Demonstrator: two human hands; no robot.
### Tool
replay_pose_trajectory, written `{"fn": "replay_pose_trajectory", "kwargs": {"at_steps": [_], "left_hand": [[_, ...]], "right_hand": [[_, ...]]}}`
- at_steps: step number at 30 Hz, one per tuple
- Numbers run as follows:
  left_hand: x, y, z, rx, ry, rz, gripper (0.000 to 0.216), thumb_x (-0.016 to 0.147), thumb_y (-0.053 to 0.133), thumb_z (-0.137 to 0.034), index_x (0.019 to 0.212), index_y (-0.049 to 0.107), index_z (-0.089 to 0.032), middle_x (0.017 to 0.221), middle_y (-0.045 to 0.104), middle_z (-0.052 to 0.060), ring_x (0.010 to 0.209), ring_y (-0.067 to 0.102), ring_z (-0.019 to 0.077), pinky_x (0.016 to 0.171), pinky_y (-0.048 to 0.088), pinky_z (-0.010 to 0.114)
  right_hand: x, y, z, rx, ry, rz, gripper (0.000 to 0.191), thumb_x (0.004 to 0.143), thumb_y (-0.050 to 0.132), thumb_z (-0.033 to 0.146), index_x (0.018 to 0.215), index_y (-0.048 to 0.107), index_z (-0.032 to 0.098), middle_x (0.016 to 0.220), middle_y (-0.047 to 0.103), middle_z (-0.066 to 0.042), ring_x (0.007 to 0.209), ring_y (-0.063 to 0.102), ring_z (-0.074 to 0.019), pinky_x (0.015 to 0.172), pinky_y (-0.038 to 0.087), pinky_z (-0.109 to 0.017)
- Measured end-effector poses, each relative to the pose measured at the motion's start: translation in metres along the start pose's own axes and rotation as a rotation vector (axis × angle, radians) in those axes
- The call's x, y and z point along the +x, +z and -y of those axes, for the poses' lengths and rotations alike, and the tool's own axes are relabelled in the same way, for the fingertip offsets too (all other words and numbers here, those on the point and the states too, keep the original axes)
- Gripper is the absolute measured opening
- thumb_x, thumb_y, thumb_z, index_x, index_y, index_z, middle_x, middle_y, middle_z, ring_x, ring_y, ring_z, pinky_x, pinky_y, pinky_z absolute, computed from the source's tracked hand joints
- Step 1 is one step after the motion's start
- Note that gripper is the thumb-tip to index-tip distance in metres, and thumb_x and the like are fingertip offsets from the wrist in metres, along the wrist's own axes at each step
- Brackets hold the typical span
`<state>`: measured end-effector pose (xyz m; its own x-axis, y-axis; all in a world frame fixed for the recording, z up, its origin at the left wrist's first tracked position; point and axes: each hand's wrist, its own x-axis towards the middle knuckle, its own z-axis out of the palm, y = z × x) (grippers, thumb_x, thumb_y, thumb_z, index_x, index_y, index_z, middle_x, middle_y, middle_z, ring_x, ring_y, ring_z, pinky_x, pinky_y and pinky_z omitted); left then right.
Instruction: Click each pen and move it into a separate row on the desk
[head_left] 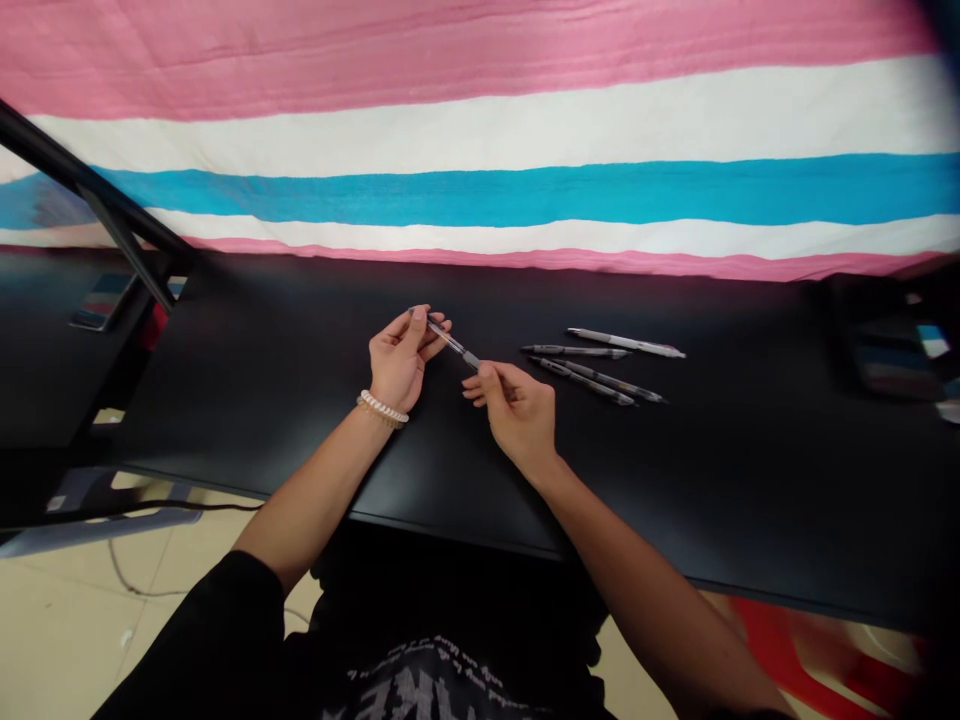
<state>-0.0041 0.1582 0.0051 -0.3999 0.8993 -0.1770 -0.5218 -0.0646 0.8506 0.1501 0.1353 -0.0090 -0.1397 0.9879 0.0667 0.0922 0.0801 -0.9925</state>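
Both hands hold one clear-barrelled pen [448, 339] above the black table. My left hand [403, 357] pinches its upper left end between thumb and fingers, palm turned up. The lower right end, with a grey grip, sits between the thumb and fingers of my right hand [520, 407]. To the right of that hand several pens lie on the table: a white pen [630, 343] farthest back, a grey-black pen [577, 351] in front of it, and further dark pens [592, 382] side by side nearer me.
The black table [735, 450] spans the view, with a striped pink, white and blue cloth [525, 195] behind it. A black metal frame [97, 190] rises at left, near a phone [103, 302]. Dark items [892, 340] stand at the right end. A red stool [795, 650] shows below.
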Motion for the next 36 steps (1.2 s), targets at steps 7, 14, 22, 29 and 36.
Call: {"fn": "replay_pose_trajectory", "kwargs": {"at_steps": [7,14,22,29,36], "left_hand": [[-0.0019,0.0018,0.0021,0.029,0.010,-0.014,0.025,0.081,0.077,-0.039,0.092,0.070,-0.017,0.091,0.075,0.005,0.084,0.073,0.0159,0.087,0.057,0.036],[-0.0019,0.0024,-0.0012,0.020,0.000,-0.017,0.022,0.082,0.076,-0.037,0.091,0.071,-0.017,0.089,0.074,0.004,0.083,0.073,0.0156,0.086,0.058,0.035],[-0.0029,0.0028,-0.0018,0.020,0.006,-0.018,0.022,0.083,0.075,-0.037,0.092,0.071,-0.018,0.090,0.074,0.004,0.082,0.072,0.0154,0.085,0.057,0.035],[-0.0028,0.0023,-0.0012,0.015,0.010,-0.013,0.023,0.082,0.075,-0.037,0.092,0.071,-0.017,0.090,0.074,0.005,0.082,0.072,0.0154,0.083,0.057,0.033],[-0.0037,0.0024,-0.0009,-0.012,0.005,-0.003,0.030,0.076,0.080,-0.041,0.092,0.072,-0.017,0.089,0.074,0.005,0.083,0.073,0.0162,0.085,0.057,0.034]], "right_hand": [[0.0024,-0.0039,0.0011,-0.139,-0.017,0.081,0.036,0.093,0.057,0.053,0.103,0.067,0.020,0.076,0.072,-0.003,0.059,0.068,-0.0149,0.057,0.056,-0.028],[0.0027,-0.0063,0.0022,-0.207,-0.079,0.056,0.034,0.094,0.056,0.054,0.098,0.067,0.021,0.077,0.071,-0.003,0.062,0.067,-0.0154,0.058,0.053,-0.028],[0.0030,-0.0060,0.0024,-0.181,-0.067,0.087,0.031,0.094,0.057,0.049,0.102,0.066,0.021,0.075,0.068,-0.001,0.057,0.063,-0.0136,0.056,0.051,-0.027],[0.0014,-0.0047,0.0010,-0.271,-0.104,0.107,0.028,0.094,0.057,0.046,0.103,0.066,0.021,0.078,0.071,-0.002,0.061,0.066,-0.0148,0.059,0.053,-0.028],[0.0025,-0.0063,0.0013,-0.252,-0.109,0.086,0.030,0.093,0.058,0.047,0.104,0.067,0.020,0.078,0.070,-0.002,0.060,0.066,-0.0143,0.058,0.053,-0.027]]}}
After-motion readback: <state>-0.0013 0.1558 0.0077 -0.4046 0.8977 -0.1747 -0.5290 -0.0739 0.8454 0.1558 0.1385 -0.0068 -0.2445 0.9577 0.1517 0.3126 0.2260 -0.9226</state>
